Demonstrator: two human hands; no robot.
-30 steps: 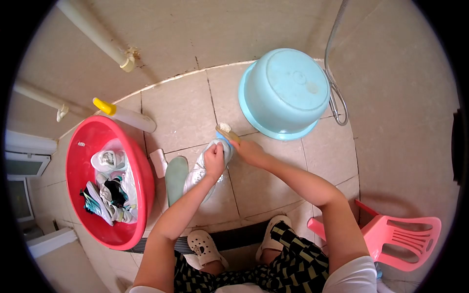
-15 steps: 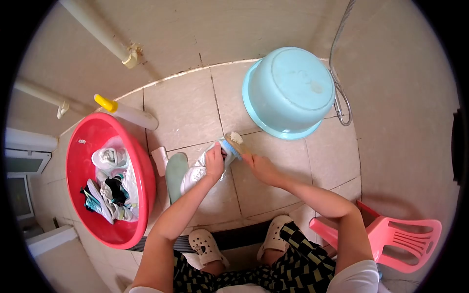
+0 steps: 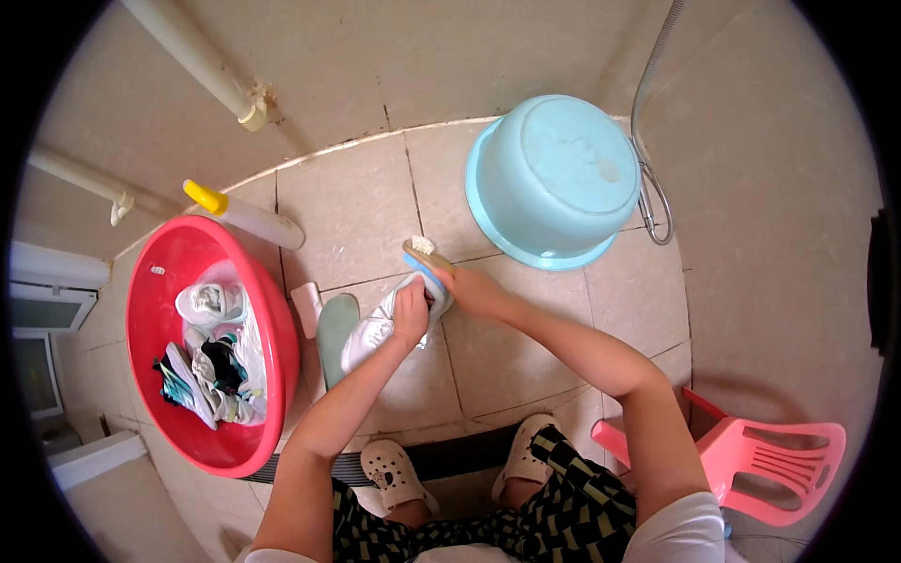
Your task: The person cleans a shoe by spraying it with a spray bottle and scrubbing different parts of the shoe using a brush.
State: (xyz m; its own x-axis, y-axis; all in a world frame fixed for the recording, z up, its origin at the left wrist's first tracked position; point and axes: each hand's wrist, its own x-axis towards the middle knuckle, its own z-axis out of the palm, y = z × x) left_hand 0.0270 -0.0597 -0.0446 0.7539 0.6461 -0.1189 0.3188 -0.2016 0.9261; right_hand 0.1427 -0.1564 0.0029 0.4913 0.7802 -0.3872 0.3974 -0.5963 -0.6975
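Note:
My left hand [image 3: 411,311] is closed on a white sneaker [image 3: 370,340] at its ankle opening, holding it tilted just above or on the tiles. In my right hand [image 3: 477,293] is a scrub brush [image 3: 428,257] with a tan back, blue bristles on one side and a white tuft on the other. Its blue bristles press against the heel end of the sneaker. Left of the sneaker lies a grey-green insole [image 3: 336,330], with a flat pale pink piece [image 3: 306,310] beside it.
A red basin [image 3: 286,375] with several wet shoes stands at the left. Behind it leans a bottle with a yellow top [image 3: 253,221]. A light blue basin [image 3: 577,155] sits upside down at the back right, near a shower hose [image 3: 640,103]. A pink plastic chair [image 3: 779,460] is at right.
My right hand and the brush have moved up and left along the sneaker's heel. The sneaker has shifted slightly left, still in my left hand.

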